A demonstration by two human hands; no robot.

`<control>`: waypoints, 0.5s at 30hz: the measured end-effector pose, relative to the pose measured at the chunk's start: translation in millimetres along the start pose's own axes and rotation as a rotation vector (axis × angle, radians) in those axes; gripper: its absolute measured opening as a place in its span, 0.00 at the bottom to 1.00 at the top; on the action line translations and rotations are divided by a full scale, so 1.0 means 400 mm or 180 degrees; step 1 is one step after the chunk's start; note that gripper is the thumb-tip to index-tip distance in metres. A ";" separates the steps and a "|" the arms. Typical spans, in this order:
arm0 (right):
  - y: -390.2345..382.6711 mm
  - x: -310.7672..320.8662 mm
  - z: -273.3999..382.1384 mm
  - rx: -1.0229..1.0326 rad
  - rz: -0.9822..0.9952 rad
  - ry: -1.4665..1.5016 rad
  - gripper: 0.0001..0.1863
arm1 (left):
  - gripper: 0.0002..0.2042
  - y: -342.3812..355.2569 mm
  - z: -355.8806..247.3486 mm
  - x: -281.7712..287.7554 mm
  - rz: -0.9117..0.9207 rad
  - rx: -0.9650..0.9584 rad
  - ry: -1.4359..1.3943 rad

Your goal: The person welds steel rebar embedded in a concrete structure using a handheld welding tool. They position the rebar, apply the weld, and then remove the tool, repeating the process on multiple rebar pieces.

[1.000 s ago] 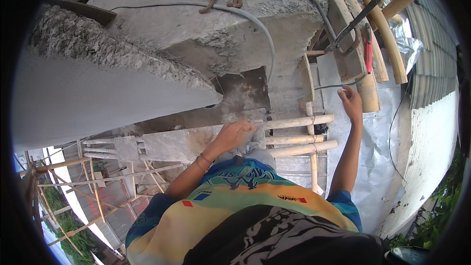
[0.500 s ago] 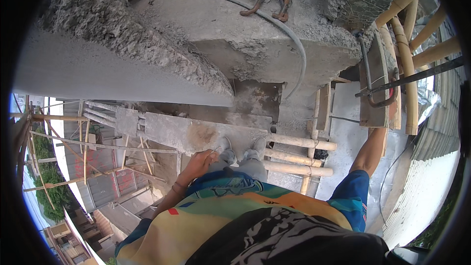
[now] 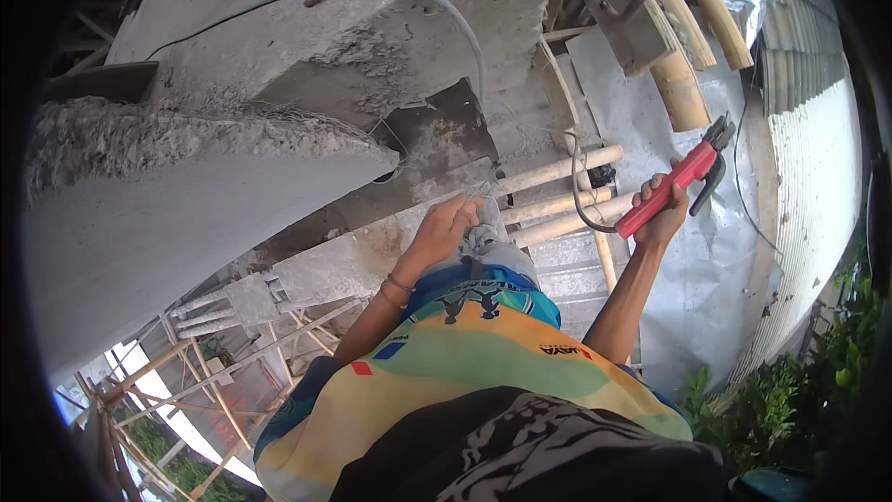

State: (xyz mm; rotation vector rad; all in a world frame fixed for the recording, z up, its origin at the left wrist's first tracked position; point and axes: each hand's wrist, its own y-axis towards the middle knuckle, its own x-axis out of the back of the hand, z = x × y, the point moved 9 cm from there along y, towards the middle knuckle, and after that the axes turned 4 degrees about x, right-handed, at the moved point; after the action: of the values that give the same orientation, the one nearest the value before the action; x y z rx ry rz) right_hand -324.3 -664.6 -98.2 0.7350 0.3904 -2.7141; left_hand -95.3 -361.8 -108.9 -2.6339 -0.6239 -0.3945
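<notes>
Right hand: wrapped around red electrode holder, right of bamboo poles.
Left hand: curled left of the poles; whether anything is pinched cannot be told.

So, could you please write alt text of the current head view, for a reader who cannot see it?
A person's right hand grips a red-handled welding clamp, its dark cable curving past bamboo poles. The left hand is half-curled in front of the body; whether it holds anything is unclear. Rough-edged concrete occupies much of the left side.
</notes>
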 end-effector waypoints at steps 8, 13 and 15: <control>-0.287 -0.076 -0.173 -0.0282 -0.0464 -0.0281 0.23 | 0.32 0.098 -0.161 -0.238 0.1348 -0.0660 0.0526; -0.322 -0.109 -0.181 -0.0128 -0.0485 -0.0462 0.21 | 0.28 0.043 -0.144 -0.279 0.2136 -0.0475 0.0452; -0.322 -0.115 -0.157 0.0007 -0.0247 -0.0728 0.22 | 0.27 0.039 -0.135 -0.273 0.2132 -0.0547 0.0611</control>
State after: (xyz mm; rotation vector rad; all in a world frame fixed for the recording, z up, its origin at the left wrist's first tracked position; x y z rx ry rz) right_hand -304.5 -515.6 -103.2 0.4107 0.3682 -2.8310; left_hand -191.5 -438.3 -105.2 -2.7173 0.3702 -0.4913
